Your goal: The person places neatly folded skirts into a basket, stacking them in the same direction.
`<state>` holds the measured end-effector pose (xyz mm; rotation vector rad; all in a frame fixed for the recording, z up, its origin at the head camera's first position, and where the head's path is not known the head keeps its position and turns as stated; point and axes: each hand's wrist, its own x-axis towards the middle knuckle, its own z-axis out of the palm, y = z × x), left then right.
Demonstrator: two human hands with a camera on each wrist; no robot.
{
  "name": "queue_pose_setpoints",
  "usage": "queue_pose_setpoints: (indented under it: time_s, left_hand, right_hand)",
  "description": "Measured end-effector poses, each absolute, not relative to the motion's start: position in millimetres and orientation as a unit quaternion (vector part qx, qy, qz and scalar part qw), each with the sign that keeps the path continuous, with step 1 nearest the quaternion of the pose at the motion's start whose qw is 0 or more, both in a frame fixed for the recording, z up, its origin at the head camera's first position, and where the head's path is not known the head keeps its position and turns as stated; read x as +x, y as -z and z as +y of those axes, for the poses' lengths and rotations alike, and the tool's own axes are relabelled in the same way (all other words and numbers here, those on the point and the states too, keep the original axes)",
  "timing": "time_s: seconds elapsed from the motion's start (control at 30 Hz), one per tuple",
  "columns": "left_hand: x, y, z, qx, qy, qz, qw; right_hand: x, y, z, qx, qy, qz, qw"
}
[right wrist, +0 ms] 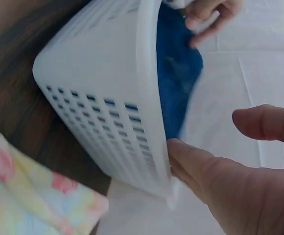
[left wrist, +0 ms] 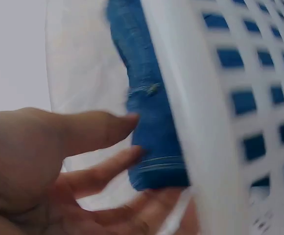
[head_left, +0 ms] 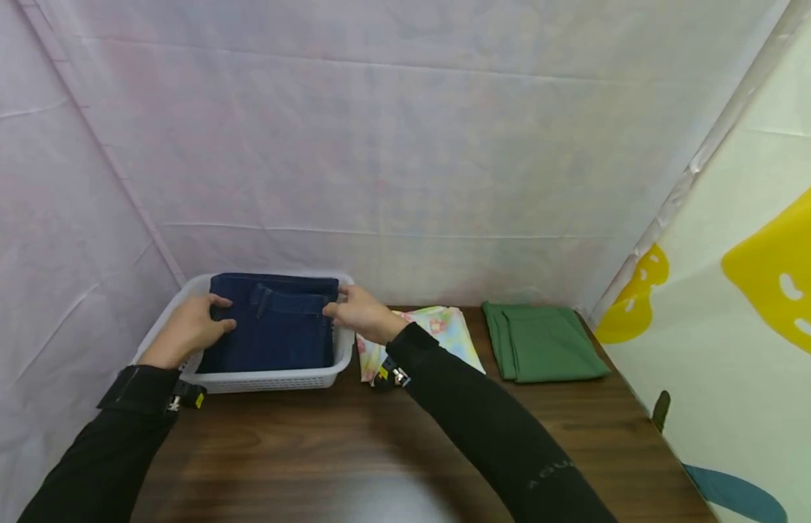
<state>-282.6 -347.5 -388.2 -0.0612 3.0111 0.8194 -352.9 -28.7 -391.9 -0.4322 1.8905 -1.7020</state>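
Folded dark blue jeans point(head_left: 281, 327) lie in a white plastic basket point(head_left: 268, 380) at the left of the table, their upper part at rim height. My left hand point(head_left: 195, 328) is at the left edge of the jeans, thumb and fingers spread apart. In the left wrist view its thumb and forefinger reach the fold of the denim point(left wrist: 154, 127). On the opposite side, my right hand point(head_left: 362, 312) has its fingertips at the jeans' right edge. The right wrist view shows that thumb point(right wrist: 259, 122) held well away from the fingers, which lie along the basket's rim.
A folded pastel patterned cloth point(head_left: 448, 330) lies right of the basket, partly under my right forearm. Farther right, a folded green cloth point(head_left: 549, 341) sits near the table's right edge. White fabric walls point(head_left: 405, 160) stand close behind and to the left.
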Motion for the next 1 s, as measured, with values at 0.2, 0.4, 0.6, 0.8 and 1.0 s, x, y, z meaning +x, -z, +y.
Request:
queue_pose_setpoints:
  time_s: [0.2, 0.4, 0.6, 0.8, 1.0]
  left_hand:
    - [-277, 389, -340, -0.009, -0.207, 0.978, -0.018]
    - [-268, 386, -305, 0.023, -0.231, 0.971, -0.046]
    - [-260, 388, -261, 0.048, -0.256, 0.963, -0.067]
    - [-257, 392, -217, 0.079, -0.268, 0.956, -0.093]
    - [-257, 394, -174, 0.116, -0.271, 0.948, -0.118]
  right_hand:
    - [-354, 391, -9, -0.203, 0.605, 0.737, 0.223]
    - [-356, 395, 11, -0.204, 0.607, 0.744, 0.192]
    - [-356, 402, 31, -0.23, 0.565, 0.777, 0.156]
    - [-352, 415, 58, -0.232, 0.497, 0.829, 0.109]
    - [-350, 423, 90, -0.227, 0.459, 0.854, 0.086]
